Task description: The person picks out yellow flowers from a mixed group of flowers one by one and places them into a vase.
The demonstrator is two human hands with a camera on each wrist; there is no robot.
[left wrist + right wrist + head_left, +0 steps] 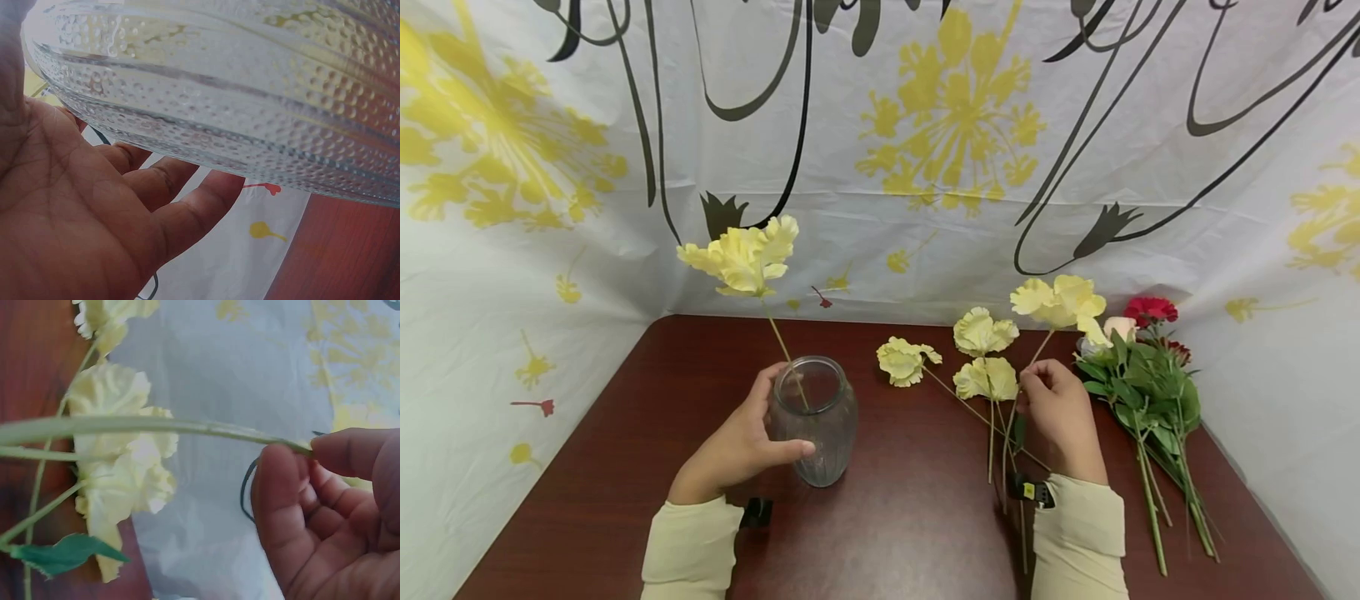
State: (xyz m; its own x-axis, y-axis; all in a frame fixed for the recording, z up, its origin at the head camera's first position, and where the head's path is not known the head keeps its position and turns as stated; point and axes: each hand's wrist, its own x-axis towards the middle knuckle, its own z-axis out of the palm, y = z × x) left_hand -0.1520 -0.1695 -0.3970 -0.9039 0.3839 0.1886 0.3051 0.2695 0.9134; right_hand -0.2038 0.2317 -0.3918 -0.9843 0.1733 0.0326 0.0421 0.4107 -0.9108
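Note:
A clear ribbed glass vase (832, 437) stands upright at the table's left centre, one yellow flower (742, 254) rising from its mouth. My left hand (739, 440) holds the vase from the left, thumb in front, fingers behind. In the left wrist view the fingers (200, 209) touch its dimpled glass. Between thumb and fingertips, my right hand (1060, 412) pinches the stem (206, 428) of another yellow flower (1060, 302) just below its bloom. Left of that hand lie more yellow flowers, one (907, 361) apart from two others (985, 332), their stems crossing.
A bundle of leafy flowers (1150, 392) with red and pale blooms lies at the table's right side. The dark red-brown table (917, 517) meets a white printed cloth (850, 167) at the back. A green leaf (69, 553) sits on one of the stems.

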